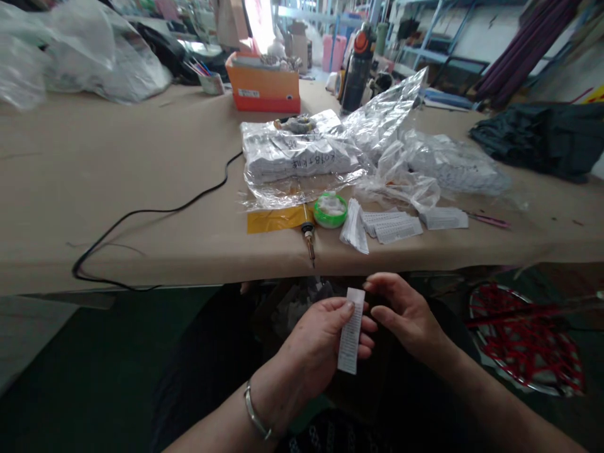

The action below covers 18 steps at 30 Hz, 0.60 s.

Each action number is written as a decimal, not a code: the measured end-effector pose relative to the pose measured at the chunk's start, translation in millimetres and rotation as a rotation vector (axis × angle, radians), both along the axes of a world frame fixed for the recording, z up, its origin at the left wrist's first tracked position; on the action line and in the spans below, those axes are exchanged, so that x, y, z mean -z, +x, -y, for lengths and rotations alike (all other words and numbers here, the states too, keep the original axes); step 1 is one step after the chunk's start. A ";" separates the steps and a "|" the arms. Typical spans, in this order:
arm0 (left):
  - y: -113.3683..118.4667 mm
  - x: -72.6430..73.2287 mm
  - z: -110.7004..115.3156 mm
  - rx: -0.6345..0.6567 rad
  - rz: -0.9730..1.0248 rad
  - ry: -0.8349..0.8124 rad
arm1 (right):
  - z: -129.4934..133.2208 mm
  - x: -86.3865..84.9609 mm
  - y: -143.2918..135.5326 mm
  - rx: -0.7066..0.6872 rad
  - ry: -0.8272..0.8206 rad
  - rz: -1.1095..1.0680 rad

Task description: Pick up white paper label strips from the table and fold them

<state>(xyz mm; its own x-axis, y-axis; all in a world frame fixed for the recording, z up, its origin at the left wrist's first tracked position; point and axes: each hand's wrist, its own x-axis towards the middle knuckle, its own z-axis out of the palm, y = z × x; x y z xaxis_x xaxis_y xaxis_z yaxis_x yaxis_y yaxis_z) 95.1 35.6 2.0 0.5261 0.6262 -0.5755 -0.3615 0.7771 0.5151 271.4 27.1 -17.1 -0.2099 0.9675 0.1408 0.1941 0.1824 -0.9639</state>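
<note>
My left hand [325,333] holds a narrow white printed label [350,340], pinched under the thumb with the fingers behind it, below the table's front edge. Close to its right side is my right hand [410,314], thumb and fingers apart and nothing visible between them. Above the hands, a soldering iron [308,236] lies with its tip over the table edge. Beside it are a green round container [330,211] with white stuff inside, a fanned stack of labels [355,228], more spread labels [394,226] and another stack [444,218].
A clear plastic bag of white bundles [302,157] lies behind the iron, whose black cord [174,209] loops leftward. Further back stand an orange box [264,85] and a dark bottle [357,72]. Pink-handled scissors [488,219] lie right. Red pieces fill a round tray [481,352] at lower right.
</note>
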 end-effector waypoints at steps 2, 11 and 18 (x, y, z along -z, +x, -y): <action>-2.8 -2.8 3.8 0.076 0.004 0.000 | -8.5 1.4 2.6 -0.196 -0.334 -0.247; -3.2 4.7 16.3 0.193 0.003 0.045 | -19.8 23.6 -9.9 -0.541 -0.654 -0.610; -9.8 3.1 16.8 0.141 -0.021 0.085 | -12.9 2.5 -12.6 -0.419 -0.385 -0.247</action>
